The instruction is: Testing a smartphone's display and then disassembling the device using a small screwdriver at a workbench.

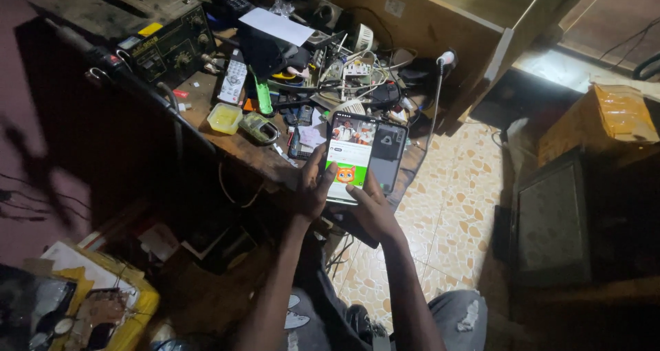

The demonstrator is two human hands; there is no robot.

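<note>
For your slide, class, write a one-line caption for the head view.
Both hands, left hand and right hand, hold a lit smartphone over a cluttered workbench strewn with cables.

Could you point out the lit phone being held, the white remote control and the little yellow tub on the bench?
Lit rectangular smartphone (352,160): head view, on its bright screen.
White remote control with grey buttons (234,81): head view, on its keypad.
Small pale yellow plastic tub (224,118): head view, on its top.

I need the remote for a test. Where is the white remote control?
In the head view, the white remote control lies on the left of the cluttered workbench, right of the metal equipment box, above the yellow-green tub.
</note>
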